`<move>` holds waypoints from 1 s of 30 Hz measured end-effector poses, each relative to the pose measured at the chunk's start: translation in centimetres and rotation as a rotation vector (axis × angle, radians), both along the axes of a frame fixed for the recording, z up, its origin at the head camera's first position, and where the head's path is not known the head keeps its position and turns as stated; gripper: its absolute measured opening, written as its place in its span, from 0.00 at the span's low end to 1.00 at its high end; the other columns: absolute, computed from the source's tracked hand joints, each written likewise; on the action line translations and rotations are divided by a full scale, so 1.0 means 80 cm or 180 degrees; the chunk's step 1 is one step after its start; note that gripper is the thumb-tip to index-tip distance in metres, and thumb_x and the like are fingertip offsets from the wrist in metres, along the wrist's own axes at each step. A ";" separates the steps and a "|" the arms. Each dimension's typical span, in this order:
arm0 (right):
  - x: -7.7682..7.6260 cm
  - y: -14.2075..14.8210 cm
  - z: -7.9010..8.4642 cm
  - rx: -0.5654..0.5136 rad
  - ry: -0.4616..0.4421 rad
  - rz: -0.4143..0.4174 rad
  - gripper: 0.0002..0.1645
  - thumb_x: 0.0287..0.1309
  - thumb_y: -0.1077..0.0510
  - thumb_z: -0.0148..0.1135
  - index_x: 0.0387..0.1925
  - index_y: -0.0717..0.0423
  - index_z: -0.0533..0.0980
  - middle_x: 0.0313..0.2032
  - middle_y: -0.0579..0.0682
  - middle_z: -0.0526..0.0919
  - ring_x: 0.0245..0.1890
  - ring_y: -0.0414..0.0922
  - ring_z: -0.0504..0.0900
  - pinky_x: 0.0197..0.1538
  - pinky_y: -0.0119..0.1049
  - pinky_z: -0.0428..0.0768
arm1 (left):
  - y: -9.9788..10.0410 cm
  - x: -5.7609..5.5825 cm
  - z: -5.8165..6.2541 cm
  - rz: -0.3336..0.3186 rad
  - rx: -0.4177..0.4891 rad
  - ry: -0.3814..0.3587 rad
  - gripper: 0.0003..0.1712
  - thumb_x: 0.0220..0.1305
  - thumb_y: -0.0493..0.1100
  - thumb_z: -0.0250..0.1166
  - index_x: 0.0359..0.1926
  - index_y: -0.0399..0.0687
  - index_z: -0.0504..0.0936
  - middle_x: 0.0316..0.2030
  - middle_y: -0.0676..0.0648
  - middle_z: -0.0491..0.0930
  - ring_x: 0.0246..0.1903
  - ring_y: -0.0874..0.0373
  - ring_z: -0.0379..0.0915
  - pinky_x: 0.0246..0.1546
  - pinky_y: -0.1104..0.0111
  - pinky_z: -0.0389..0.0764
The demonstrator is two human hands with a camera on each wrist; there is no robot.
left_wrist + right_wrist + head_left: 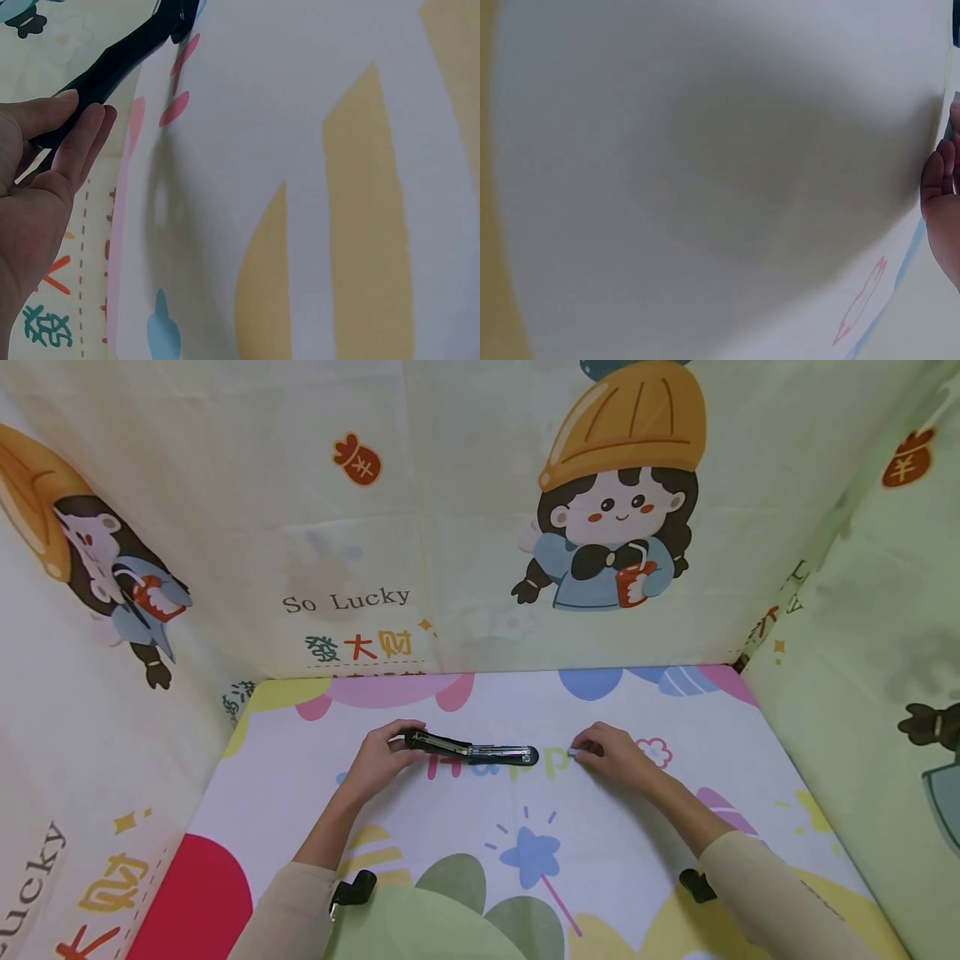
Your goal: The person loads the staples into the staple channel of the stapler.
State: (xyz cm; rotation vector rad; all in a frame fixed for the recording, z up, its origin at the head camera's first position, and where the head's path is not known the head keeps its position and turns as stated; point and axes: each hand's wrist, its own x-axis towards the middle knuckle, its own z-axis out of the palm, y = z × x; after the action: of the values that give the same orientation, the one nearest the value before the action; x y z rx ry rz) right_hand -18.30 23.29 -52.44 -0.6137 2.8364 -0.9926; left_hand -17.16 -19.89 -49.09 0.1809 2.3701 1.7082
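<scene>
A black stapler (504, 755) is folded wide open over the table, its metal channel facing up. My left hand (381, 764) grips one end between thumb and fingers; the left wrist view shows the stapler's dark body (112, 69) tilted in that grasp. To the right, apart from the stapler, my right hand (617, 760) pinches a small silvery-grey strip of staples (572, 752) at its fingertips. Only part of my right hand (943, 201) appears at the edge of the right wrist view, so the strip is mostly hidden there.
Beneath both hands lies a table with a printed white cloth (480, 810). A patterned fabric back wall (465, 543) rises behind it, with similar fabric at left and right. Dark wrist-worn devices (354, 888) sit by both forearms.
</scene>
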 end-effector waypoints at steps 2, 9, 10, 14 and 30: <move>0.000 -0.001 0.002 -0.0017 0.0052 0.0035 0.09 0.62 0.62 0.72 0.44 0.54 0.85 0.38 0.45 0.82 0.37 0.40 0.77 0.42 0.32 0.80 | 0.000 0.000 -0.001 0.0007 0.0005 -0.0001 0.29 0.64 0.27 0.68 0.66 0.35 0.76 0.66 0.34 0.73 0.60 0.39 0.79 0.52 0.68 0.85; -0.003 -0.014 0.014 -0.0149 0.0254 0.0142 0.09 0.60 0.64 0.73 0.43 0.54 0.85 0.37 0.46 0.83 0.37 0.40 0.79 0.41 0.32 0.81 | 0.000 0.002 0.001 0.0017 -0.0029 0.0021 0.29 0.65 0.29 0.69 0.66 0.37 0.77 0.65 0.34 0.73 0.59 0.39 0.80 0.53 0.68 0.85; -0.003 -0.017 0.016 -0.0160 0.0276 0.0169 0.09 0.60 0.64 0.73 0.43 0.55 0.85 0.37 0.46 0.83 0.36 0.40 0.79 0.41 0.32 0.81 | 0.000 0.001 0.001 0.0016 -0.0025 0.0020 0.29 0.65 0.29 0.69 0.66 0.37 0.76 0.65 0.34 0.73 0.59 0.39 0.80 0.52 0.68 0.85; -0.006 -0.029 0.023 -0.0159 0.0345 0.0235 0.09 0.60 0.64 0.73 0.43 0.56 0.85 0.37 0.47 0.83 0.36 0.41 0.80 0.40 0.32 0.82 | 0.000 0.000 -0.001 0.0014 -0.0034 0.0014 0.29 0.65 0.28 0.69 0.66 0.36 0.76 0.66 0.34 0.73 0.59 0.39 0.80 0.51 0.70 0.85; -0.020 -0.080 0.041 -0.0157 0.0141 0.0323 0.09 0.61 0.61 0.72 0.43 0.54 0.85 0.40 0.46 0.86 0.40 0.42 0.83 0.43 0.35 0.83 | 0.001 0.001 0.002 0.0018 -0.0062 0.0000 0.29 0.64 0.29 0.70 0.66 0.38 0.77 0.67 0.35 0.73 0.59 0.40 0.80 0.52 0.68 0.85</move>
State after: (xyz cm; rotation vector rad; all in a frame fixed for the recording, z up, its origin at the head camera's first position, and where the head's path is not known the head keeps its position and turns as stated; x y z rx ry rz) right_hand -19.94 16.89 -49.13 -0.7859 2.7938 -1.0469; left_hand -17.11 -19.83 -48.90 0.1711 2.3886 1.6869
